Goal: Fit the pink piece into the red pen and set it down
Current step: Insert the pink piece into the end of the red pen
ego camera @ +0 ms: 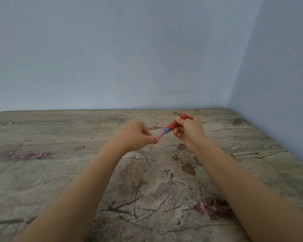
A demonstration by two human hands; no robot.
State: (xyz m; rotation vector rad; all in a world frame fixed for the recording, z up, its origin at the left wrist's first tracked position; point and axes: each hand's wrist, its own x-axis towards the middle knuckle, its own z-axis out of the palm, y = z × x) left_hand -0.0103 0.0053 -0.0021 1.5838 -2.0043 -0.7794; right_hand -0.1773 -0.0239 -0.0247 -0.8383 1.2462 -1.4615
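My right hand (189,130) grips a thick red pen (173,124) around its barrel, held tilted above the table, its far end poking out past my fingers. A blue ring (166,130) sits at the pen's lower end. The short pink piece (161,135) lines up with that end and touches the blue ring. My left hand (136,136) pinches the pink piece's lower tip between thumb and forefinger. How deep the pink piece sits in the pen is hidden.
A wooden table (59,172) with grey grain and dark reddish stains spreads below both forearms. Blue walls stand behind it and along the right side, meeting in a corner at the far right.
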